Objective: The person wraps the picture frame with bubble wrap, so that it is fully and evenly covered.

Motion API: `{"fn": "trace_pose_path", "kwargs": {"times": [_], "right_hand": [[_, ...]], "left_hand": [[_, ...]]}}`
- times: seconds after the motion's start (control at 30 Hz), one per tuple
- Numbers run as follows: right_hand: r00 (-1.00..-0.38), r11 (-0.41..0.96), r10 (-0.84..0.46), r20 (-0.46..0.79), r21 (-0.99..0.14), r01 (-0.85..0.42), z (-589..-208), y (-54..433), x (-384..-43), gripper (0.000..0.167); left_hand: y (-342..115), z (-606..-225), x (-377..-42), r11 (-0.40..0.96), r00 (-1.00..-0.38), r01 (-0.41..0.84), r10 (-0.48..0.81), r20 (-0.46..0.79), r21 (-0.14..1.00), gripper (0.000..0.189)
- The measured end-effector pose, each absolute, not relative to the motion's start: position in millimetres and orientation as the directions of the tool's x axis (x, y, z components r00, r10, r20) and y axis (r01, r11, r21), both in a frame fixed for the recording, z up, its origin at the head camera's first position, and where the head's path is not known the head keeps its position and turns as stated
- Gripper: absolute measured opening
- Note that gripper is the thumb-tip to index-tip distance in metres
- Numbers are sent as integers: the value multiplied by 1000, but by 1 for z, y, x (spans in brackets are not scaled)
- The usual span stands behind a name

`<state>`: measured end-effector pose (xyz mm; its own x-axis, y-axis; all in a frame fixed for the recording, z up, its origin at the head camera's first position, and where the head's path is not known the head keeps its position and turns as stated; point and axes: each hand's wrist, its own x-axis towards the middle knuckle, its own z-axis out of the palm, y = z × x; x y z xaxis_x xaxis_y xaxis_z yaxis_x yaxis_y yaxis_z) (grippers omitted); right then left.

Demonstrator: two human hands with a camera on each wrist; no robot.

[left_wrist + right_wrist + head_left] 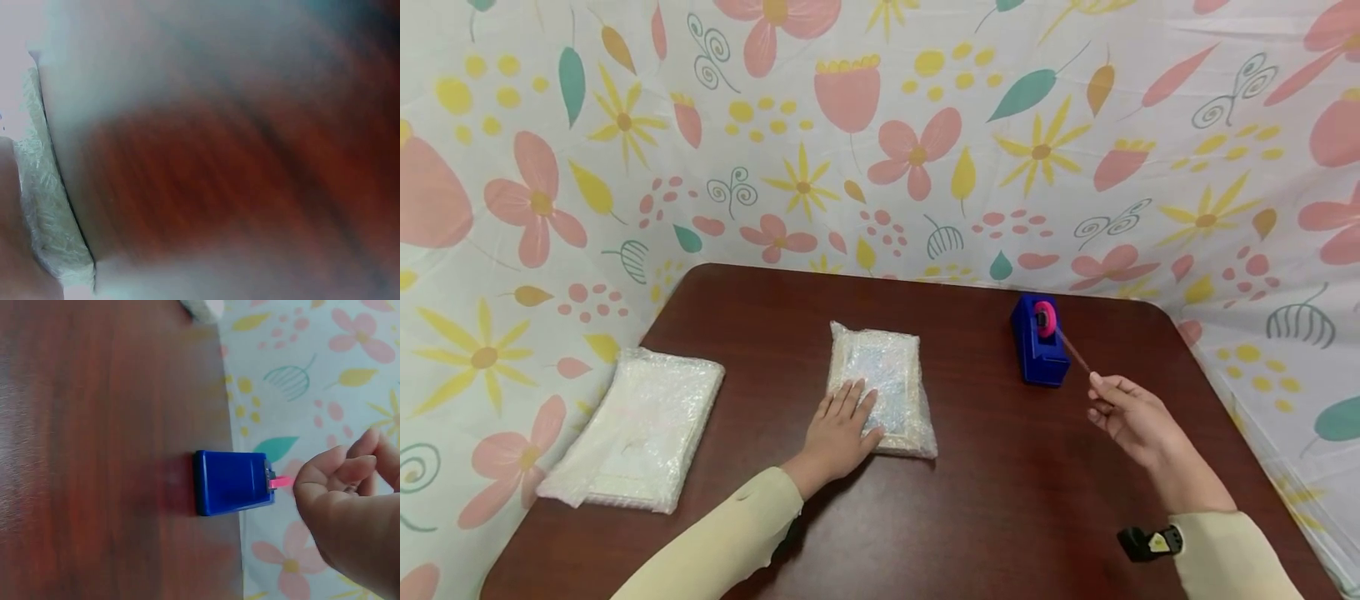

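In the head view my left hand [841,432] rests with its fingers spread on a bubble-wrapped flat package [891,375] near the middle of the table. The package edge [53,200] shows at the left of the left wrist view. My right hand [1138,421] pinches the end of a strip of clear tape [1075,350] between thumb and forefinger. That strip runs taut from the pink roll in a blue tape dispenser [1041,350], which stands on the table left of the hand. In the right wrist view the right hand [350,494] has curled fingers beside the dispenser [231,483].
A second bubble-wrapped package [643,425] lies at the left side of the dark brown table [970,517]. A flower-printed cloth [880,208] hangs behind the table and along both sides. A black strap with a small device [1150,543] is on the right wrist.
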<state>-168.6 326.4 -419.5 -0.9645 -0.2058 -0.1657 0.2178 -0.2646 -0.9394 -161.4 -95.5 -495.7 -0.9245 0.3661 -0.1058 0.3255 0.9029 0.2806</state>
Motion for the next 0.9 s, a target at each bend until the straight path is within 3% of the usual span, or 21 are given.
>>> {"fn": "trace_pose_path", "kwargs": {"times": [0.17, 0.53, 0.9], "right_hand": [[-938, -130, -197, -283, -941, 312, -428, 329, -159, 33], [-925, -51, -162, -343, -933, 355, -441, 325, -135, 30], [-843, 267, -76, -533, -825, 498, -460, 320, -131, 20]], "left_hand": [[-96, -497, -161, 905, -925, 327, 365, -102, 274, 66], [-93, -496, -161, 903, -925, 326, 366, -103, 279, 65], [-93, -491, -158, 903, -927, 314, 357, -109, 293, 64]]}}
